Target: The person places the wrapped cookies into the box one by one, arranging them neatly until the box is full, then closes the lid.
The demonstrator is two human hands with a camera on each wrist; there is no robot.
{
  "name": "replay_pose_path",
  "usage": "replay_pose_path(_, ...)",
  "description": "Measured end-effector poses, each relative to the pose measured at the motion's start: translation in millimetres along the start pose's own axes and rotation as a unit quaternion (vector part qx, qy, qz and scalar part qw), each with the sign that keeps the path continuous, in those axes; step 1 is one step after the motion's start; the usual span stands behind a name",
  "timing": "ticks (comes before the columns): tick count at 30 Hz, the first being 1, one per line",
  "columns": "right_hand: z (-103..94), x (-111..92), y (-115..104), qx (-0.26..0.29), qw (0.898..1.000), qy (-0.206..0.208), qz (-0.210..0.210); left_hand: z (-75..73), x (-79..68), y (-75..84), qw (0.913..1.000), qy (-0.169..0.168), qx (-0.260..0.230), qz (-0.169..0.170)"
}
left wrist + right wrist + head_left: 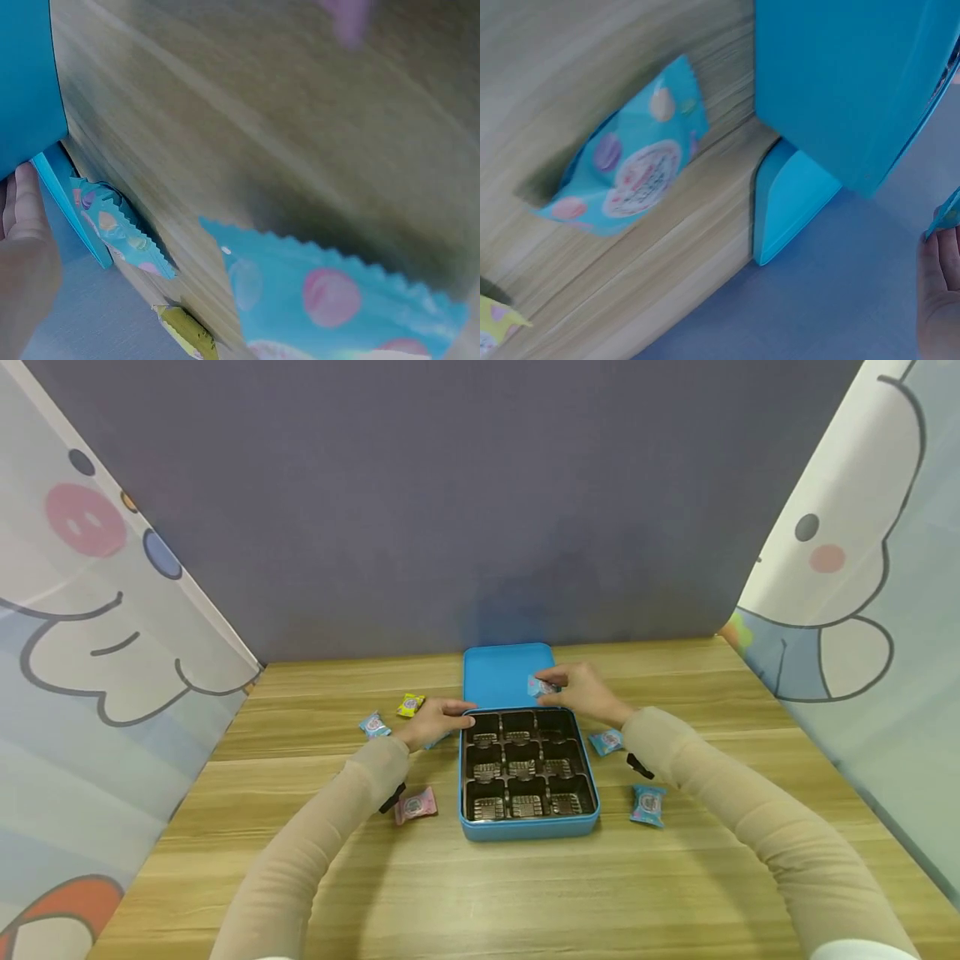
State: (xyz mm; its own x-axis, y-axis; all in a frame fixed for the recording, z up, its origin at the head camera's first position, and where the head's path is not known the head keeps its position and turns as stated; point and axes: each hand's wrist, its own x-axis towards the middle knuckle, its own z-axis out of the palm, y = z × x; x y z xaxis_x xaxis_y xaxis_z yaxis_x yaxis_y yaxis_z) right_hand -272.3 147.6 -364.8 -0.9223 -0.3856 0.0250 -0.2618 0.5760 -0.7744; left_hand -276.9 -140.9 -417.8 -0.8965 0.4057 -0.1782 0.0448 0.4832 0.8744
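Note:
My right hand [588, 692] pinches a small blue wrapped candy [537, 686] above the box's far edge, over the blue lid [495, 672]. The wrapper also shows at the fingertips in the right wrist view. A blue tin box [529, 831] stands open in the middle of the table; its dark plastic tray [522, 750] has several compartments, with no candy visible in them. At the box's far left corner, my left hand [435, 722] touches the rim with fairly straight fingers. A blue candy [437, 741] lies partly hidden beneath that hand.
Left of the box lie a yellow candy [410, 705], another blue candy [374, 725] and a pink candy [416, 806]. Two blue candies [647, 805] lie on the right. A yellow candy [496, 319] shows in the right wrist view. A grey panel [465, 527] stands behind the table.

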Motion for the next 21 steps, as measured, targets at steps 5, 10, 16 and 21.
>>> replay_pose_path(5, 5.3, 0, -7, -0.002, 1.0, -0.003, -0.008, 0.5, 0.8, -1.1, 1.0, 0.003, -0.007, -0.004)
replay_pose_path(10, 9.9, -1, -12, -0.005, 1.0, -0.009, -0.013, 1.6, 2.0, -0.3, 0.9999, 0.001, -0.015, -0.006)
replay_pose_path(16, 19.1, 3, -14, 0.004, 1.0, -0.016, -0.008, 2.4, 2.7, 0.0, 0.9998, 0.006, -0.017, -0.005)
replay_pose_path(21, 27.5, 3, -17, 0.01, 0.999, -0.033, -0.016, 3.1, 2.0, -0.8, 0.9998, 0.007, -0.016, -0.009)
